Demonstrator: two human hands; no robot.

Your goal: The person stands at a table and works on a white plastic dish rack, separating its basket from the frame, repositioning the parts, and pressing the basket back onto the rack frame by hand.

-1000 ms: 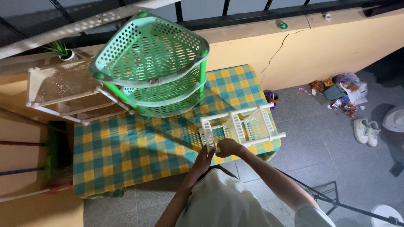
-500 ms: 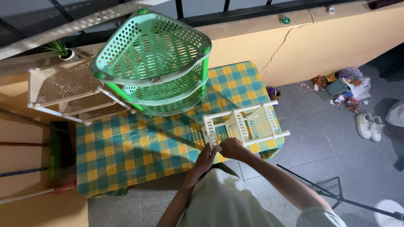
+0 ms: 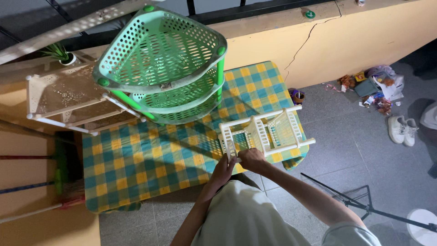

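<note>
Both hands' grip (image 3: 237, 163) on near end of cream rack (image 3: 266, 132), rack extending away

Head cam, steep downward, mid-range

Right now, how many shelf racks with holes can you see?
3: a green corner rack standing on the checked table, a cream rack at its left edge, and a small cream rack lying by both hands.

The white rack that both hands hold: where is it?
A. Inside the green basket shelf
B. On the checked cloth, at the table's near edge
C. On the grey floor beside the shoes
B: the white rack lies on the checked cloth, both hands at its near end.
</note>
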